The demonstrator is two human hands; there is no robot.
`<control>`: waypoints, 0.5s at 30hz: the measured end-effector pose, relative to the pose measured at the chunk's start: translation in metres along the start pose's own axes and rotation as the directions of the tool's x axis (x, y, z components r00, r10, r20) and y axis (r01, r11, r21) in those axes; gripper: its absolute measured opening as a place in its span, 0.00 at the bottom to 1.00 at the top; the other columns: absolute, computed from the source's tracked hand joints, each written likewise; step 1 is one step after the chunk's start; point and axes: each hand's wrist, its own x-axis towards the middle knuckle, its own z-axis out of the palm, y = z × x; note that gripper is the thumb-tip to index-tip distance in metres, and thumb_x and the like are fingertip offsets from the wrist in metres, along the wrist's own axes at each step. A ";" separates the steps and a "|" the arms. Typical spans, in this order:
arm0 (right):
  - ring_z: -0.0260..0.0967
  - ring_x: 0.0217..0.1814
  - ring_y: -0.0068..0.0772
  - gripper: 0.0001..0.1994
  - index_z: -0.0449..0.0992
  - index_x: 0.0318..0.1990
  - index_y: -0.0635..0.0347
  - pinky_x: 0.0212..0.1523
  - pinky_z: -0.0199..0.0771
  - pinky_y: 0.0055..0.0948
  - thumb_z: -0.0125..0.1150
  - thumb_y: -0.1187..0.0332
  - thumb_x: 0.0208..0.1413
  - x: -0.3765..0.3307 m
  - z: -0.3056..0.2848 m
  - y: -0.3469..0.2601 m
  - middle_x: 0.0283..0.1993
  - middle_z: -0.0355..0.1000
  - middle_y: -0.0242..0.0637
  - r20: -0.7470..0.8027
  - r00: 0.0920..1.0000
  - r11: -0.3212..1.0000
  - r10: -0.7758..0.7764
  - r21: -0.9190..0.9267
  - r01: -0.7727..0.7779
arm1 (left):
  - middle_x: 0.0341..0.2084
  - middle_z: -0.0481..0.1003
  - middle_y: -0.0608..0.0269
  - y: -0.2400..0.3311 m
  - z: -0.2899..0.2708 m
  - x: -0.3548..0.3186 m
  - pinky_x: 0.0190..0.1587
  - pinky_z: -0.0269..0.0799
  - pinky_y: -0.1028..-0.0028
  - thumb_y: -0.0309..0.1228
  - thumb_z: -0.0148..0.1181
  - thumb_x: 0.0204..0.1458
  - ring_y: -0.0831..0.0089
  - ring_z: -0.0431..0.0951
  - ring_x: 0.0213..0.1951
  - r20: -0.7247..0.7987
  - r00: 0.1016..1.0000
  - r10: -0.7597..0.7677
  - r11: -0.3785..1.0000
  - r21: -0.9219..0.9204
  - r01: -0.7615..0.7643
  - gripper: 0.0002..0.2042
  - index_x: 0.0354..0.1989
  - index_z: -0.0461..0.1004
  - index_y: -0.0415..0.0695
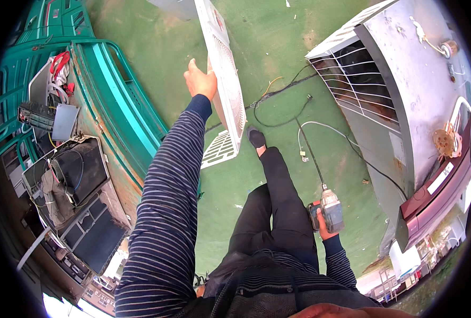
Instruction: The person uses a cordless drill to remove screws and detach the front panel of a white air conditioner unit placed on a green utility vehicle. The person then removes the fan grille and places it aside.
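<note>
My left hand [200, 82] reaches forward and is closed on the edge of a white appliance cover panel [226, 69]. The panel stands nearly edge-on, with a round ribbed fan grille and a slotted white part [219, 150] at its near end. Some of my left fingers are hidden behind it. Down by my right leg, my right hand [324, 227] grips a cordless drill [331, 210]. A long thin bit [311, 152] sticks out forward from the drill, over the green floor.
A large metal unit [426, 79] with a wire guard stands at the right. Black cable [280, 125] and white cable [320, 123] lie on the green floor [278, 42]. At the left is a teal truck-like body [116, 79], beside a bin of scrap parts [71, 169].
</note>
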 end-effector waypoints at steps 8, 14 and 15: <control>0.76 0.54 0.36 0.21 0.73 0.55 0.66 0.55 0.73 0.31 0.64 0.77 0.51 0.017 -0.088 -0.104 0.53 0.77 0.42 -0.091 0.844 0.843 -0.528 0.063 0.534 | 0.32 0.80 0.52 -0.209 -0.094 -0.239 0.35 0.75 0.73 0.29 0.66 0.51 0.72 0.79 0.31 0.535 0.844 -0.028 0.952 -0.244 0.187 0.22 0.54 0.72 0.34; 0.70 0.43 0.24 0.18 0.70 0.56 0.65 0.45 0.69 0.26 0.59 0.68 0.61 0.074 -0.146 -0.129 0.40 0.72 0.33 -0.303 0.759 0.755 -0.577 0.157 0.637 | 0.26 0.76 0.57 -0.384 -0.179 -0.510 0.19 0.67 0.72 0.29 0.62 0.54 0.71 0.72 0.18 0.109 0.730 -0.675 0.614 -0.464 0.638 0.16 0.49 0.73 0.36; 0.65 0.35 0.17 0.18 0.69 0.56 0.65 0.40 0.66 0.21 0.57 0.67 0.62 0.085 -0.164 -0.150 0.34 0.68 0.28 -0.318 0.758 0.734 -0.569 0.218 0.643 | 0.25 0.75 0.58 -0.392 -0.193 -0.559 0.15 0.65 0.71 0.29 0.59 0.56 0.71 0.71 0.16 0.099 0.605 -0.790 0.492 -0.487 0.722 0.14 0.49 0.72 0.38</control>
